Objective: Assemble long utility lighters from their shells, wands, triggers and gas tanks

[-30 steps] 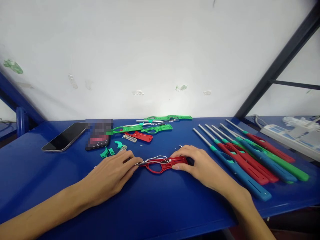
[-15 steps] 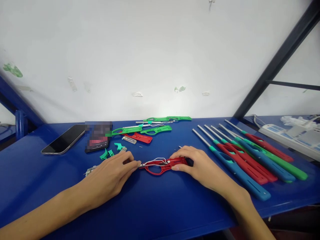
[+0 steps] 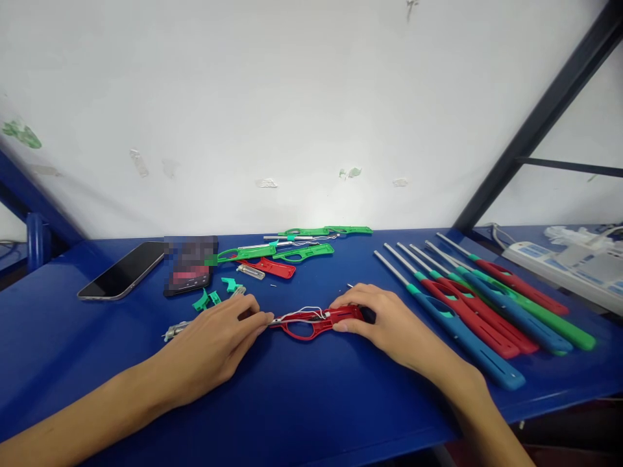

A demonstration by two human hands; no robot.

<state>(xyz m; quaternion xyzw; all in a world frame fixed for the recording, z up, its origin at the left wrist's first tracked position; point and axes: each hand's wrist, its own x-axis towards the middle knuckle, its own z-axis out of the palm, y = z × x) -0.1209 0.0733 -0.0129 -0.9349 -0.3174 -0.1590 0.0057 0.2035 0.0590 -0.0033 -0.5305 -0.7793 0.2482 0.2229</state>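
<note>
A red half shell [image 3: 300, 329] with a finger loop lies open side up on the blue table, white wires looping over it. My left hand [image 3: 219, 334] pinches the metal rod at the shell's left end. Around the shell's right end are the thumb and fingers of my right hand [image 3: 384, 321]. Behind my left hand are small teal pieces [image 3: 232, 284] and a metal and clear part [image 3: 175, 330], partly covered by the hand. A red shell piece [image 3: 275, 267] and a clear part [image 3: 251, 272] lie farther back.
Green half shells [image 3: 304, 253] with rods and wires lie near the wall. Two phones, one plain black [image 3: 124, 271] and one partly blurred [image 3: 189, 282], are at the left. Several long lighters, including a blue one [image 3: 467, 337], lie at the right, near a white power strip [image 3: 564, 269].
</note>
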